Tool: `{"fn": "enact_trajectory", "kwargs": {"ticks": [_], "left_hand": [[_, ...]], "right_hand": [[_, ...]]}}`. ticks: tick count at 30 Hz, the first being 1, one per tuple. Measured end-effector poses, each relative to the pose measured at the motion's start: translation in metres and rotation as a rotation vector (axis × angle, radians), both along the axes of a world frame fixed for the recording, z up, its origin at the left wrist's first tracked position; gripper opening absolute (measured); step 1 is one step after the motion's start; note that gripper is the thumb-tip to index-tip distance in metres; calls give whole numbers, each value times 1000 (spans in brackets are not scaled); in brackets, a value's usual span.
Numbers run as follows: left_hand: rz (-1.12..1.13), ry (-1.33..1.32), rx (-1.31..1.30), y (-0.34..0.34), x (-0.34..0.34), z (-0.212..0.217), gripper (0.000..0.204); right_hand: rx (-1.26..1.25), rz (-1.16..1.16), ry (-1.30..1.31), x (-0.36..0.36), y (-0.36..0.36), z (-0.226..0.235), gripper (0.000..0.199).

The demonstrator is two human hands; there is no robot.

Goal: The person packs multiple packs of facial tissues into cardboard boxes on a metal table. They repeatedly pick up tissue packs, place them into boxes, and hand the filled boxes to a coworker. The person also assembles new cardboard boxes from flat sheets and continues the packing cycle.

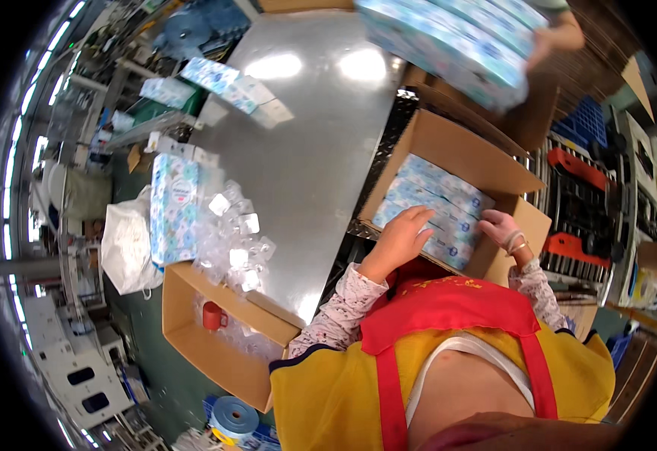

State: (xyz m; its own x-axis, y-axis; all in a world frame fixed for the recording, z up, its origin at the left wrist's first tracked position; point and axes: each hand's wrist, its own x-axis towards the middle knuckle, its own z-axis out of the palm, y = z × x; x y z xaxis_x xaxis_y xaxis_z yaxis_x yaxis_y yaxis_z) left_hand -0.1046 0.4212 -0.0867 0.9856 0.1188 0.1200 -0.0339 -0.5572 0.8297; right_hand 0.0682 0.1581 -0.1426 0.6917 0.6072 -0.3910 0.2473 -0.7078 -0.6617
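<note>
two bare hands work at an open cardboard box [467, 150] in the head view, right of centre. the box holds blue-and-white floral packs [430, 194], laid side by side in rows. the left hand [402, 237] is over the near side of the packs, empty, its fingers extended and slightly parted. the right hand [500, 227] is at the packs' right edge, beside the box wall, fingers bent; whether it grips anything cannot be told. the person wears a red apron [449, 312] over a yellow top. at upper right, a co-worker's hand [545, 46] holds a large, blurred floral bundle [449, 49]. left of the box is a shiny metal tabletop [306, 143]. along its left edge are a pile of clear plastic pieces [230, 237] and another floral pack [175, 207]. at lower left, a second cardboard box [212, 362] contains a red object [212, 316] and more clear plastic.
</note>
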Motion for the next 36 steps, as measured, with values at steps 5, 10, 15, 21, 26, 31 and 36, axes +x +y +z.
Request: {"fn": "enact_trajectory", "kwargs": {"ticks": [5, 10, 15, 21, 26, 31, 36], "left_hand": [[369, -160, -96, 43, -25, 5, 21], [482, -156, -99, 98, -60, -9, 18], [751, -10, -485, 202, -96, -50, 33], [1022, -94, -312, 408, -84, -69, 61], [979, -376, -512, 575, -19, -94, 63], [897, -317, -738, 577, 15, -72, 55], [712, -304, -819, 392, -49, -67, 80]], "right_hand": [[284, -23, 65, 12, 73, 24, 30], [567, 177, -63, -2, 227, 91, 27], [586, 388, -85, -4, 394, 88, 38], [377, 306, -21, 46, 590, 26, 65], [272, 259, 71, 77, 720, 19, 76], [225, 240, 115, 58, 747, 23, 80], [107, 576, 304, 81, 596, 27, 65]]}}
